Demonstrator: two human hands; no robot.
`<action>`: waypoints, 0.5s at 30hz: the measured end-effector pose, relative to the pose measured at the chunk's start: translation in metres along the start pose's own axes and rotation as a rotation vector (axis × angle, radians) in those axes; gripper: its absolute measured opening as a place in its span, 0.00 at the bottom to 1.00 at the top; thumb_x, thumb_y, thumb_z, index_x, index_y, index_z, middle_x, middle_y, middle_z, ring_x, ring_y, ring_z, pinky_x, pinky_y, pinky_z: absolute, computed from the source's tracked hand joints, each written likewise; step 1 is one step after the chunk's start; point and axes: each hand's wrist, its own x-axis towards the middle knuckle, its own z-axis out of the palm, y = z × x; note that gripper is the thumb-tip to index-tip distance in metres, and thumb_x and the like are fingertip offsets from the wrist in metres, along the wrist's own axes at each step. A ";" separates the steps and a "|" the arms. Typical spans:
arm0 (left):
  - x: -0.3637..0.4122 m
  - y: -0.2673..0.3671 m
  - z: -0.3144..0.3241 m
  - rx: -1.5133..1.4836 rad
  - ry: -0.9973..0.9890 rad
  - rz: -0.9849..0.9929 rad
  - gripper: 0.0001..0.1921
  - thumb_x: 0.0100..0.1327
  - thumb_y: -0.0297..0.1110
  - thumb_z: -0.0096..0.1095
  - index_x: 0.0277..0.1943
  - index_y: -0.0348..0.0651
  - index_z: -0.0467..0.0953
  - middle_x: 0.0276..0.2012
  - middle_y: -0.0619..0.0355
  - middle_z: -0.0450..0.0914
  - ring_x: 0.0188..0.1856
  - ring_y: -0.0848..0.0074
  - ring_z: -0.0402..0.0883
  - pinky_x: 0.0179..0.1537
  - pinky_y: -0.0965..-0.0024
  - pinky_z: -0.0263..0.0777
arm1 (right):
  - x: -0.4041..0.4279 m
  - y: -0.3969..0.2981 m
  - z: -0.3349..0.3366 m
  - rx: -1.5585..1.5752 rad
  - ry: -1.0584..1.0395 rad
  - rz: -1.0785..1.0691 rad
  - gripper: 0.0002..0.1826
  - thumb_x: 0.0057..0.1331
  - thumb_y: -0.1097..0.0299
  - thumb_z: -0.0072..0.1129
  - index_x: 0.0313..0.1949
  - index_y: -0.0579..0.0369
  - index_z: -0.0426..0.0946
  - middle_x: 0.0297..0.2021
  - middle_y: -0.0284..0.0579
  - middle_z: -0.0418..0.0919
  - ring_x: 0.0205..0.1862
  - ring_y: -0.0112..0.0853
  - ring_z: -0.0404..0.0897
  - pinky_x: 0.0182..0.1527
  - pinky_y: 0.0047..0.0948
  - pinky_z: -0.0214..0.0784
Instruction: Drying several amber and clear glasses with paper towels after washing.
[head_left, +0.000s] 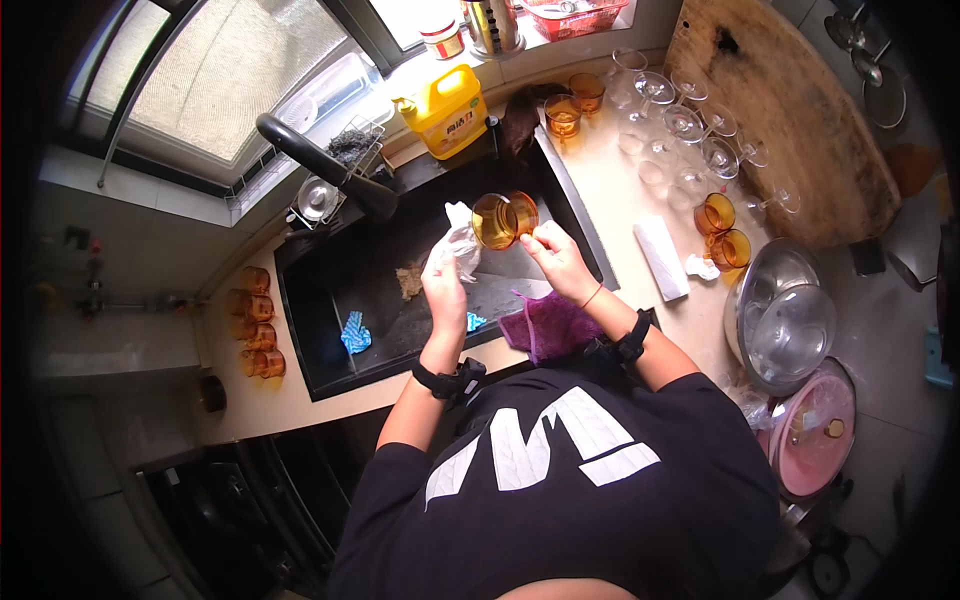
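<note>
My right hand (556, 259) grips an amber glass cup (495, 223) by its handle, held tilted above the black sink (298, 330). A crumpled white paper towel (463, 255) is in my left hand (444, 289), just left of the cup. Below my hands, a tan scrubbing pad (409, 280) and a blue-and-white cloth (356, 333) lie in the sink. A purple cloth (551, 322) hangs at its front edge, under my right forearm. Other amber cups stand on the counter at the left (261, 309), the back right (562, 112) and the right (730, 249).
A black faucet (326, 161) arches over the sink beside a yellow detergent jug (448, 116). Several stemmed glasses (682, 122) stand before a leaning wooden board (787, 105). A paper towel roll (661, 257), crumpled paper (702, 267) and metal bowls (791, 337) are at the right.
</note>
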 end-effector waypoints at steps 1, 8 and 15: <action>-0.002 0.006 0.003 0.222 -0.026 0.088 0.14 0.68 0.31 0.47 0.49 0.31 0.73 0.43 0.56 0.79 0.43 0.78 0.77 0.48 0.75 0.69 | -0.002 0.002 0.003 0.008 0.000 -0.001 0.15 0.64 0.62 0.54 0.26 0.61 0.70 0.22 0.41 0.63 0.25 0.30 0.64 0.31 0.28 0.59; 0.017 0.040 0.031 1.031 -0.369 0.309 0.06 0.57 0.29 0.59 0.33 0.36 0.78 0.24 0.44 0.76 0.26 0.57 0.77 0.28 0.66 0.70 | -0.015 0.003 0.005 -0.072 -0.076 -0.011 0.14 0.63 0.60 0.54 0.28 0.59 0.72 0.24 0.46 0.67 0.28 0.38 0.70 0.33 0.33 0.63; 0.041 -0.013 0.023 1.000 -0.368 -0.146 0.10 0.59 0.30 0.55 0.39 0.32 0.77 0.26 0.49 0.80 0.29 0.68 0.81 0.34 0.69 0.73 | -0.026 0.001 0.010 -0.137 -0.086 0.020 0.13 0.62 0.59 0.54 0.30 0.56 0.73 0.27 0.47 0.68 0.33 0.42 0.71 0.36 0.35 0.66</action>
